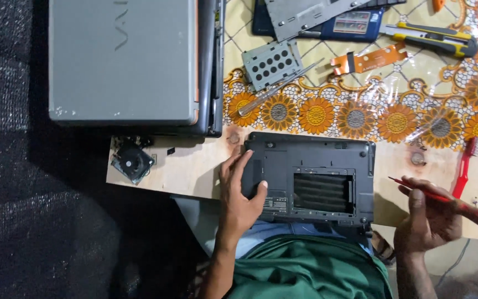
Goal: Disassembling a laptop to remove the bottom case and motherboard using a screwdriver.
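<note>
A dark grey laptop (pixel 316 160) lies upside down on a wooden board (pixel 195 169), with an open rectangular bay in its underside. My left hand (pixel 238 191) rests flat on the laptop's left edge, fingers spread, thumb on the base. My right hand (pixel 428 217) hovers just right of the laptop, off the board's near edge, closed around a red-handled screwdriver (pixel 422 190) whose thin tip points left toward the laptop.
A closed silver laptop (pixel 123 58) sits at the back left. A small black fan (pixel 133 162) lies on the board's left end. On the sunflower-patterned cloth are a perforated metal bracket (pixel 272 62), a clear-handled screwdriver (pixel 278 88), an orange flex strip (pixel 369 60), a yellow utility knife (pixel 432 37). A red toothbrush (pixel 464 166) lies at the right.
</note>
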